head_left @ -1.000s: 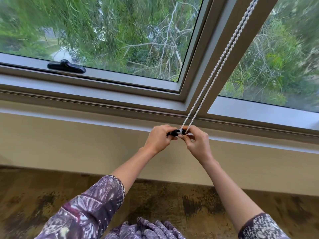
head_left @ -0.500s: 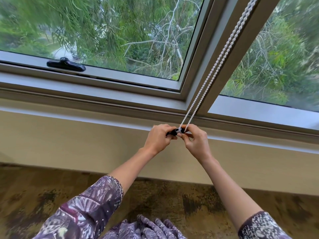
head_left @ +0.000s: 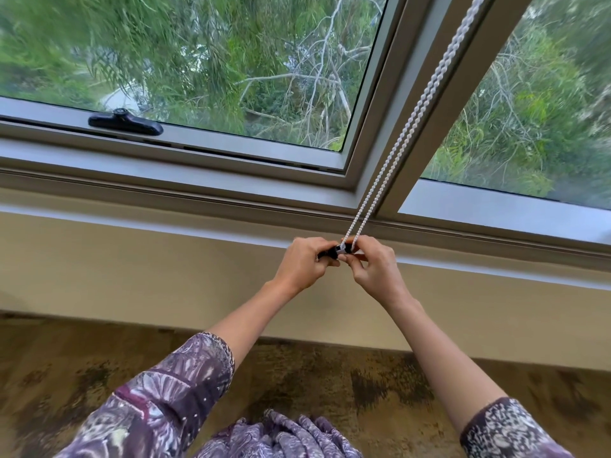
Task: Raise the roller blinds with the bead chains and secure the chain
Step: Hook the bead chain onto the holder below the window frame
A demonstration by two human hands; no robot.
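A white bead chain (head_left: 408, 125) runs as two strands down the window's middle post from the top right to the sill. Its lower end sits in a small black clip (head_left: 335, 251) just below the sill. My left hand (head_left: 305, 264) pinches the left side of that clip. My right hand (head_left: 375, 267) grips the chain's bottom loop and the clip's right side, fingers closed. Most of the clip is hidden between my fingers. No blind fabric shows over the glass.
A grey window frame (head_left: 198, 180) spans the view, with a black latch handle (head_left: 125, 122) on the left sash. Below the sill is a beige wall (head_left: 132, 276), then a mottled brown floor (head_left: 330, 391). Trees fill the glass.
Both hands stay at the clip with hardly any shift. The view has tilted slightly; my right fingers have curled a little tighter round the chain end.
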